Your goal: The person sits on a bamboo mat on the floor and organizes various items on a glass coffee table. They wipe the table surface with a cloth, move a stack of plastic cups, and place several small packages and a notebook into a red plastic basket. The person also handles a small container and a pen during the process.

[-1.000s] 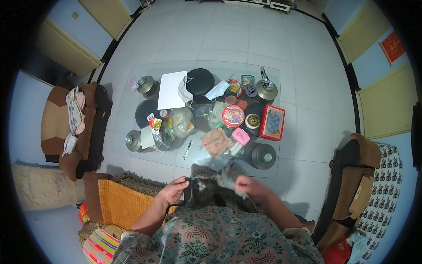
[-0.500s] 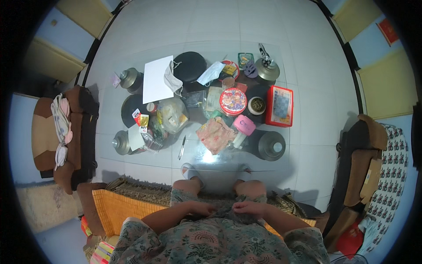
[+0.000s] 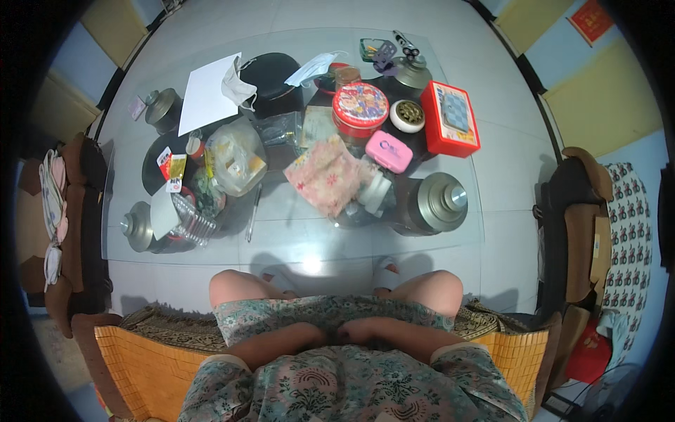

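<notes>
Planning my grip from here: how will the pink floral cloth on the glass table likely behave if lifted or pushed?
The pink floral cloth is probably floppy, since its surface is wrinkled and its outline uneven. It looks thin, so likely light for its size. Pushed across the glass table, it may bunch up, given those loose creases.

Glass table (image 3: 295,235) under 1 pen (image 3: 254,213), cloth (image 3: 327,176)

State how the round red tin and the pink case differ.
The round red tin is circular and larger; the pink case is a smaller rounded rectangle. The tin's top is busily patterned in many colours, while the case's is mostly plain pink. Both look closed.
</notes>
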{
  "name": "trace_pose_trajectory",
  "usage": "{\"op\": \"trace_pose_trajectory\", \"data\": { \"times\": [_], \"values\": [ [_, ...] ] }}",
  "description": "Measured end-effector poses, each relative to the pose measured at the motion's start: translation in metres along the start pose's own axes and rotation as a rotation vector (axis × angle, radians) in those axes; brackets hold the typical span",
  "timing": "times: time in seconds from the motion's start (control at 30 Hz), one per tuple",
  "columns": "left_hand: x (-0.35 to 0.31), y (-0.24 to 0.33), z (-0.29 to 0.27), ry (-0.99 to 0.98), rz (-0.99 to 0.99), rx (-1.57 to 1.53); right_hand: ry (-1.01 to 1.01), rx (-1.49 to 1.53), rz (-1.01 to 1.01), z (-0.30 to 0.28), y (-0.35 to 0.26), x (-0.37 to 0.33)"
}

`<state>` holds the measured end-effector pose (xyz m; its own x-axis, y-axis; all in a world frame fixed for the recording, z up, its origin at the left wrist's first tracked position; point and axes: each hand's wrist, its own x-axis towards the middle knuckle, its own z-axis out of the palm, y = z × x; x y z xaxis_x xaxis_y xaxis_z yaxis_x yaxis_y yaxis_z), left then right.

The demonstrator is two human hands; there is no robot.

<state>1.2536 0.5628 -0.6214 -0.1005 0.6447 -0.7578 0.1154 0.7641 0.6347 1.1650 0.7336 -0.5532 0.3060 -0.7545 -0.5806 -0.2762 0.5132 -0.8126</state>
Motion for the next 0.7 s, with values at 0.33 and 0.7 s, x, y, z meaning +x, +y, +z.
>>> {"op": "trace_pose_trajectory", "data": {
  "times": [0.33,0.7],
  "values": [
    [-0.106,0.073,-0.04,0.45,-0.184,0.334,0.911,-0.101,-0.052,-0.016,-0.055,-0.06],
    [-0.214,-0.012,-0.121,1.901,-0.51,0.201,1.571,-0.519,-0.023,-0.161,-0.123,-0.051]
  ]
}}
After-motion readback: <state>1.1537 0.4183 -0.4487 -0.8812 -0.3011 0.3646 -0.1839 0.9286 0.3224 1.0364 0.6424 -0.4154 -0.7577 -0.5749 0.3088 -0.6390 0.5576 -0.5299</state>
